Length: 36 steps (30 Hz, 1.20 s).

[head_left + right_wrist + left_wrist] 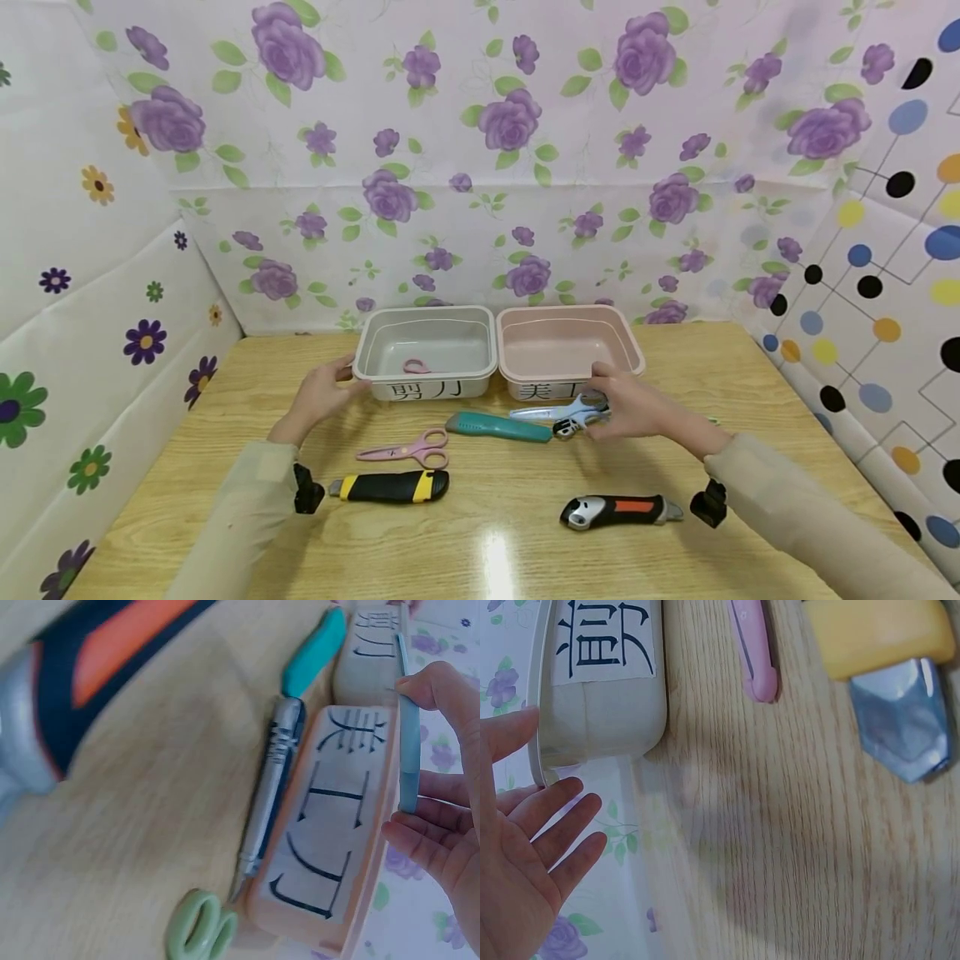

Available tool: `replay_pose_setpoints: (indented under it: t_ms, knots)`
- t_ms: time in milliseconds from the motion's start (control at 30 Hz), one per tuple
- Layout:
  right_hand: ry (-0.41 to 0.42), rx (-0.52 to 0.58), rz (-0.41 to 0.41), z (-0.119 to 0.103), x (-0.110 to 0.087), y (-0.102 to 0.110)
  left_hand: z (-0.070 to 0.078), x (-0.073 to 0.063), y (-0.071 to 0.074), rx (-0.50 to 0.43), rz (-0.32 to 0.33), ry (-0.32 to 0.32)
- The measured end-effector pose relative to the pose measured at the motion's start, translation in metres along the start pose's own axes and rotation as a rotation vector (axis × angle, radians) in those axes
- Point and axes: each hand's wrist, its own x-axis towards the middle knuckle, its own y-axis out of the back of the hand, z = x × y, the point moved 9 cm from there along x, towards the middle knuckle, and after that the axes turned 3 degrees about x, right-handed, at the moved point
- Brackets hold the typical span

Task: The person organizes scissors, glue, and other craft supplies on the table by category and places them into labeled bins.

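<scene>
My right hand (626,404) pinches a pair of light blue scissors (547,412) just in front of the pink bin (570,312); in the right wrist view the scissors (409,742) appear edge-on between thumb and fingers. Below that hand lies a silver and black utility knife (566,428), partly hidden. At the grey bin's left front corner, my left hand (318,400) holds the rim between thumb and index finger, its other fingers loosely spread. The grey bin (607,716) contains a pair of scissors whose pink handle (415,366) shows.
Before the bins lie a teal utility knife (498,427), pink scissors (405,451), a yellow-black utility knife (393,487) and a black utility knife with an orange-red inlay (621,511). Green scissor handles (199,926) show near the pink bin's right end. Flowered cloth (480,208) hangs behind.
</scene>
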Motion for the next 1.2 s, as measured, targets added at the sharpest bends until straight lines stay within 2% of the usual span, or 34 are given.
replay_pose_setpoints:
  t_ms: [167, 500, 733, 833, 1000, 1200]
  knots:
    - [0.007, 0.000, 0.028, -0.001, 0.010, 0.005, 0.000, 0.000, -0.001, -0.001, -0.002, -0.005]
    - [0.110, -0.057, 0.084, -0.008, 0.037, 0.015, -0.005, 0.001, 0.000, -0.028, -0.005, 0.017]
    - [0.153, -0.087, 0.137, -0.008, 0.045, 0.018, -0.005, 0.000, -0.001, -0.039, -0.005, 0.013]
    - [0.107, -0.066, 0.119, -0.005, 0.050, 0.017, -0.006, -0.001, -0.001, -0.044, -0.008, 0.021]
    - [-0.034, -0.046, 0.048, 0.001, 0.061, 0.013, -0.006, 0.000, -0.002, -0.050, -0.009, 0.023]
    - [-0.072, -0.050, 0.004, -0.002, 0.076, 0.011, -0.004, 0.000, -0.002, -0.058, -0.004, 0.006]
